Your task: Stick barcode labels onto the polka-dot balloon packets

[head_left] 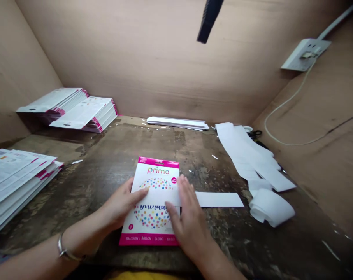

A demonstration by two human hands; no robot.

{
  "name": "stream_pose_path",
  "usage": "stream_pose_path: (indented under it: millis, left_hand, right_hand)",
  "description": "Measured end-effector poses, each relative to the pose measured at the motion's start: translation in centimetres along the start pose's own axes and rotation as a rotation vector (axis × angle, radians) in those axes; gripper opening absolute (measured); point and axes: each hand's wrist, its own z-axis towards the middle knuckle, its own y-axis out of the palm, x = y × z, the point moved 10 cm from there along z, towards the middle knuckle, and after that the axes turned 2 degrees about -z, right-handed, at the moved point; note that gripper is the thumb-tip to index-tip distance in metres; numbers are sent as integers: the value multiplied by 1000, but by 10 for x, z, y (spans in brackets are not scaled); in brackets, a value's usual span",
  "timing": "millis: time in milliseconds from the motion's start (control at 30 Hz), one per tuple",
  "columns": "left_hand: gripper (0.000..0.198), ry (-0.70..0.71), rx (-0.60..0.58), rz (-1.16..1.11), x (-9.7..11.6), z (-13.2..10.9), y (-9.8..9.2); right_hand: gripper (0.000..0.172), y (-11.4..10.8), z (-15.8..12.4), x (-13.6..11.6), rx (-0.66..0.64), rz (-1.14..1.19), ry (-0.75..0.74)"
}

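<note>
A flat balloon packet (157, 225), white with pink bands and colored dots, lies near the table's front edge. My left hand (122, 200) grips its left edge, with the thumb on top. Across the packet's middle runs a white paper strip (220, 199), which sticks out to the right over the table. My right hand (189, 216) rests on the packet's right side and the strip, its fingers stretched out and its thumb over the front. The underside of the packet and the fingers beneath it are hidden.
Stacks of printed packets stand at the back left (83, 111) and near left (18, 182). Flat white strips (178, 123) lie at the back wall. On the right are long strips (237, 151), a curled roll (271, 208), scissors (255, 133) and a corded socket (306, 54).
</note>
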Motion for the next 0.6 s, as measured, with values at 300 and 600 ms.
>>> stream_pose_path:
  millis: [300, 600]
  left_hand:
    - [71, 98, 22, -94, 1, -20, 3]
    - [67, 66, 88, -89, 0, -34, -7]
  right_hand:
    - [25, 0, 11, 17, -212, 316, 242]
    - [13, -51, 25, 40, -36, -98, -6]
